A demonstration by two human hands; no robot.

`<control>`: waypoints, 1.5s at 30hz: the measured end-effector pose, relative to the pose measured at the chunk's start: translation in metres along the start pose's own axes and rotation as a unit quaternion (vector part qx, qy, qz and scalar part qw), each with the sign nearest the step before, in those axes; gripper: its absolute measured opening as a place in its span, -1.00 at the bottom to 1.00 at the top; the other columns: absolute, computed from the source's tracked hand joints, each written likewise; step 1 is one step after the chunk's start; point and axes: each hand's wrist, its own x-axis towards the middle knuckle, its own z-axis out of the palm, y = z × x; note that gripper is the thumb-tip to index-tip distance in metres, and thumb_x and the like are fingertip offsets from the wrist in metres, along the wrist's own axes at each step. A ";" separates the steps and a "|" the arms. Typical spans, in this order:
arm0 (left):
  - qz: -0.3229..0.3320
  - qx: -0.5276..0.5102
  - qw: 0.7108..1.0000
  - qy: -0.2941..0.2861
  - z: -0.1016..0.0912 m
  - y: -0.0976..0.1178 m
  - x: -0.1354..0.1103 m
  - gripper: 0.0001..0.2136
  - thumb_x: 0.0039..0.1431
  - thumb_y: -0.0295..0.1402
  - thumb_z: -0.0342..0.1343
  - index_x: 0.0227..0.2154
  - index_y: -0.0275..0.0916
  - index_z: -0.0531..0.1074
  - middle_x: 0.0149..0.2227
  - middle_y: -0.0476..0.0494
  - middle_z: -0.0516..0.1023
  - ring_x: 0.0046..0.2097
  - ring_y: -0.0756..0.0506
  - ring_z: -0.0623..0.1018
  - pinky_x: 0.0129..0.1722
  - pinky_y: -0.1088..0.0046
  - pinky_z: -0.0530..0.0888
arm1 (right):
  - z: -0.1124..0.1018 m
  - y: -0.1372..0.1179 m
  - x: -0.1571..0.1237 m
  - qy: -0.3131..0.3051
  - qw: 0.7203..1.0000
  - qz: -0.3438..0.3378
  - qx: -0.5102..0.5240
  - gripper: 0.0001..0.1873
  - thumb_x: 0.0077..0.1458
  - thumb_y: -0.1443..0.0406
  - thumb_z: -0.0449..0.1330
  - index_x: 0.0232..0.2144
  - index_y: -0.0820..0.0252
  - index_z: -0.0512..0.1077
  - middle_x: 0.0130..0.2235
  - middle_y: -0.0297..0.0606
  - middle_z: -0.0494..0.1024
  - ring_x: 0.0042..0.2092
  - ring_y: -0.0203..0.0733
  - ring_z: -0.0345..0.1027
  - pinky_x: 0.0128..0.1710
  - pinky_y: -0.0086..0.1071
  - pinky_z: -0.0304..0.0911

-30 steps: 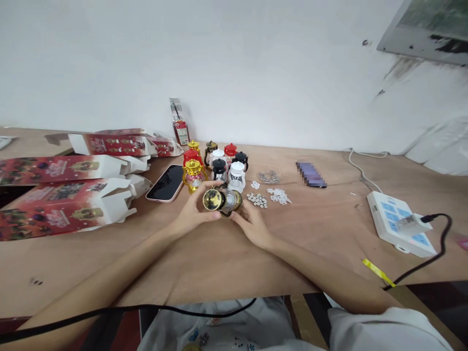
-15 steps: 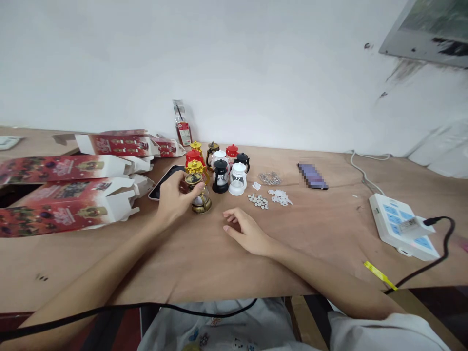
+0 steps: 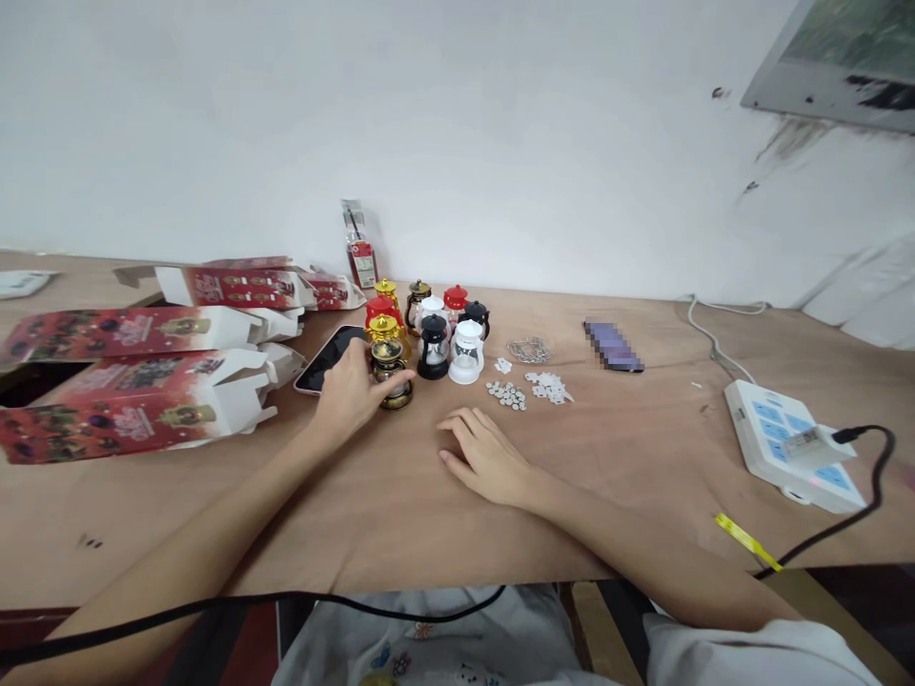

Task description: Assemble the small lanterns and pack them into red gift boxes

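My left hand is closed around a small bronze-coloured lantern standing upright on the table, its thumb across the front. My right hand lies on the tabletop to the right, fingers apart and slightly curled, holding nothing. Behind the bronze lantern stands a gold lantern. Close by on its right are a black lantern and a white lantern, with several more red, white, gold and dark ones behind. Beyond my right hand lie a pile of small round silvery pieces and a pile of white plastic pieces.
Printed red boxes spread across the left side. A dark-screened tablet or phone lies behind my left hand. A tangle of metal rings, a phone and a white power strip are farther right. A black cable crosses the front edge.
My left hand has shifted the bronze lantern slightly back, closer to the gold one, and its fingers sit lower. The right hand has stayed nearly in place.
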 end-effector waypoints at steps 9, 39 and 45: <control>-0.058 0.033 0.998 0.011 0.003 0.009 -0.009 -0.23 -0.16 0.16 0.20 -0.03 -0.29 0.12 -0.15 -0.35 0.50 -0.13 -0.42 0.55 -0.30 0.18 0.47 | 0.001 -0.001 0.000 0.002 1.000 -0.002 -0.013 -0.77 0.17 0.33 0.08 -0.10 0.25 0.31 -0.08 -0.08 0.41 -0.04 -0.04 0.24 -0.03 -0.13 0.26; 0.040 0.057 0.997 -0.025 0.021 0.000 -0.017 -0.20 -0.08 0.01 0.22 0.11 -0.32 0.02 0.06 -0.43 0.30 0.06 -0.43 0.44 -0.05 0.07 0.43 | -0.001 0.020 0.004 0.058 0.987 0.087 -0.118 -0.77 0.18 0.30 0.05 -0.14 0.29 0.36 -0.07 0.00 0.42 0.00 0.08 0.24 0.00 -0.06 0.24; 0.048 0.063 0.997 -0.014 0.023 0.001 -0.018 -0.18 -0.09 -0.04 0.23 0.13 -0.36 -0.01 0.04 -0.43 0.29 0.06 -0.42 0.42 -0.07 0.02 0.42 | -0.001 0.021 0.005 0.043 0.988 0.081 -0.128 -0.78 0.19 0.30 0.04 -0.14 0.26 0.36 -0.12 -0.05 0.44 -0.03 0.04 0.29 -0.02 -0.09 0.26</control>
